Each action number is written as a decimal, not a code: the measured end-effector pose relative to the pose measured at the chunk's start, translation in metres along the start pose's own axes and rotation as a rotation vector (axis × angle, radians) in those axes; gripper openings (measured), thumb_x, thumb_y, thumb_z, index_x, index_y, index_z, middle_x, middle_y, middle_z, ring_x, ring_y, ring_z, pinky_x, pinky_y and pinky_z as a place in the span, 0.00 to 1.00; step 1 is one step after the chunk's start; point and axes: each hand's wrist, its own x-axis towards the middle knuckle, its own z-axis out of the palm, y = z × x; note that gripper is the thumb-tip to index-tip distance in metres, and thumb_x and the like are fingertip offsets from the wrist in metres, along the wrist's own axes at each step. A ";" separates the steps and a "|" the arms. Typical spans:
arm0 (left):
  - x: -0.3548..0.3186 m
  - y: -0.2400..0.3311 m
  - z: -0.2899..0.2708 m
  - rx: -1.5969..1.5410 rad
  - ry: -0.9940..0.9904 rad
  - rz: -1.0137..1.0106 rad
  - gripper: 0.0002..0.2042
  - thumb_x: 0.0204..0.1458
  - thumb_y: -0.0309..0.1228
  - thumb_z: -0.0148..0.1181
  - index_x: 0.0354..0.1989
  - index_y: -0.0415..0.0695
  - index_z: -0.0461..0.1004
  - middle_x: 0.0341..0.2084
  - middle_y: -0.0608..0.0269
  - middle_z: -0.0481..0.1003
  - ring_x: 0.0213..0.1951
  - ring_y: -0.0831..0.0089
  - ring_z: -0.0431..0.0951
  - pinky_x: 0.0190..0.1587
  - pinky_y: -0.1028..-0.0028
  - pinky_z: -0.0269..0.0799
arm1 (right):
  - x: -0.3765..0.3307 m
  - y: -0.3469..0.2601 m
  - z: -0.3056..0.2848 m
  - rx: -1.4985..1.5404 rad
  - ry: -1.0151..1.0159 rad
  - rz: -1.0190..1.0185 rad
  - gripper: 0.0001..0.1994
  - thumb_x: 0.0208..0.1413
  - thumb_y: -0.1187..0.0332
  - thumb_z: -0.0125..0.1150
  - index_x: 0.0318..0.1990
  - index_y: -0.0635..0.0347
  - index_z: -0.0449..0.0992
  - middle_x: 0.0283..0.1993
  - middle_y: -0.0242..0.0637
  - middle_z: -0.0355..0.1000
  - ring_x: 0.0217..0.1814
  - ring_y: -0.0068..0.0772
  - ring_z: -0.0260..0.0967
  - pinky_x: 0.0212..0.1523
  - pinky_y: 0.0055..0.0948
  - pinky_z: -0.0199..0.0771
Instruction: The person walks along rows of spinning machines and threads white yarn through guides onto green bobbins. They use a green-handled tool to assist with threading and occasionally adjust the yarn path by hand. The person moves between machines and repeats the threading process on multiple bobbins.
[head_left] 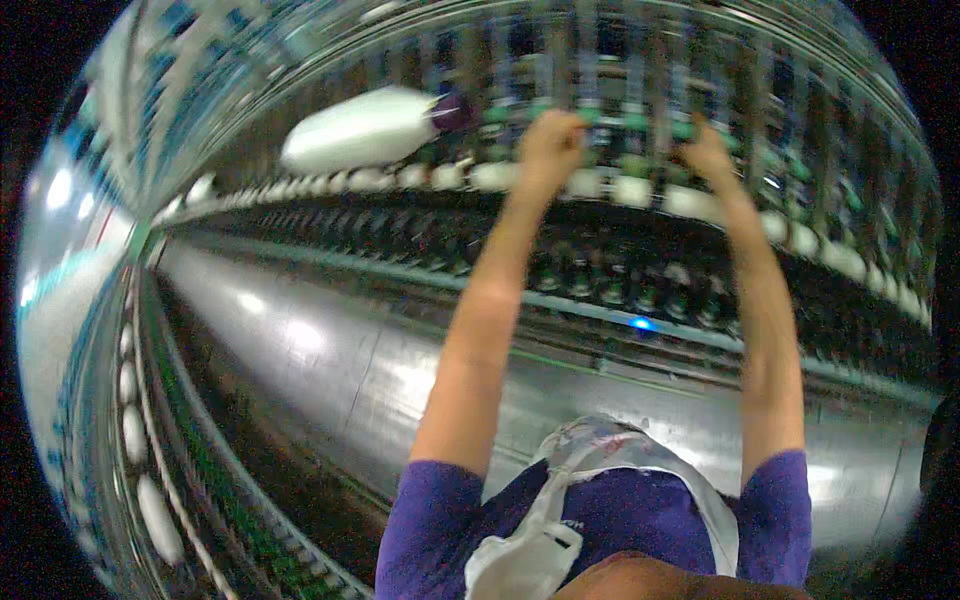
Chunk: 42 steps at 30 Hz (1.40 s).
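Both my arms reach forward to the upper part of a long spinning machine. My left hand (553,148) is curled closed at the green-tipped row of fittings (633,121); whatever lies in its fingers is hidden. To its right, my right hand (707,152) is at the same row, its fingers blurred and partly bent. Just below both hands runs a line of white rollers (632,191). Left of my left hand hangs a large white roving bobbin (360,130) with a dark purple end (452,112).
Dark spindles (610,280) line the machine below the rollers, along a pale rail (560,303) with a blue light (642,324). Shiny metal flooring (300,330) lies below. Another machine row with white bobbins (158,520) stands at the left.
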 end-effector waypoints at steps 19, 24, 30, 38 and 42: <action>-0.007 0.012 -0.002 -0.064 0.236 0.031 0.05 0.37 0.22 0.55 0.24 0.45 0.70 0.21 0.59 0.68 0.26 0.60 0.71 0.27 0.66 0.69 | 0.036 0.058 0.024 0.133 0.024 -0.096 0.40 0.46 0.70 0.61 0.64 0.58 0.44 0.13 0.36 0.63 0.09 0.22 0.52 0.11 0.28 0.52; -0.007 0.010 0.002 -0.049 0.255 0.000 0.06 0.36 0.22 0.55 0.24 0.46 0.70 0.21 0.59 0.68 0.26 0.60 0.71 0.28 0.66 0.70 | 0.046 0.078 0.034 0.113 0.135 -0.290 0.38 0.47 0.72 0.59 0.64 0.57 0.45 0.15 0.36 0.62 0.11 0.23 0.53 0.12 0.28 0.53; -0.010 0.004 0.002 -0.135 0.145 -0.045 0.10 0.32 0.24 0.59 0.27 0.46 0.71 0.24 0.62 0.69 0.28 0.64 0.72 0.30 0.68 0.69 | 0.027 0.052 0.015 0.058 -0.068 -0.197 0.35 0.45 0.74 0.59 0.62 0.56 0.51 0.22 0.41 0.68 0.19 0.29 0.60 0.22 0.30 0.64; -0.006 0.008 0.008 0.044 0.143 0.056 0.05 0.41 0.25 0.57 0.29 0.45 0.73 0.25 0.60 0.72 0.30 0.64 0.72 0.35 0.69 0.70 | -0.032 -0.006 -0.021 0.076 0.089 -0.249 0.37 0.44 0.63 0.62 0.61 0.62 0.51 0.24 0.44 0.70 0.20 0.33 0.66 0.26 0.32 0.67; -0.002 0.012 0.007 0.101 0.147 0.109 0.04 0.43 0.24 0.55 0.29 0.45 0.73 0.25 0.59 0.71 0.28 0.63 0.73 0.30 0.69 0.70 | -0.065 -0.024 -0.039 -0.064 0.278 -0.260 0.30 0.47 0.62 0.57 0.58 0.54 0.54 0.30 0.43 0.72 0.28 0.44 0.69 0.30 0.40 0.68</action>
